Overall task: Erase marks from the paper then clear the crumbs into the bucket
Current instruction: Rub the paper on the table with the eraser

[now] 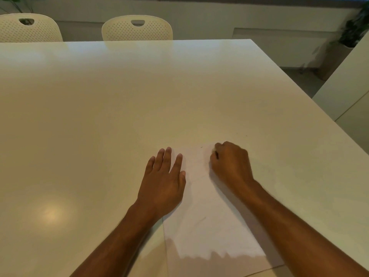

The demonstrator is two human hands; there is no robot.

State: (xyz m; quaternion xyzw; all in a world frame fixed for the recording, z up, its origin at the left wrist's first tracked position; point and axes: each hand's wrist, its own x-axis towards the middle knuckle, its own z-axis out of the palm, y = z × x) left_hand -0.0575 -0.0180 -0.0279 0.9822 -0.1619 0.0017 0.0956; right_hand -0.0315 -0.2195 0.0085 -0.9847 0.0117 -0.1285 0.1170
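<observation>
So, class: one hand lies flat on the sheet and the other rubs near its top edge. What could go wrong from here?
1. The left hand pins only the paper's left side, so rubbing by the right hand near the far edge could crease or tear it.
2. Dark specks already lie on the table beyond the sheet; more crumbs may scatter.
3. No bucket is in view, so clearing means a carry.

1. I see a white paper (207,226) with faint grey marks.
2. The table (119,106) looks plain cream.
3. Both chairs (137,28) are cream, dotted with small holes.
</observation>
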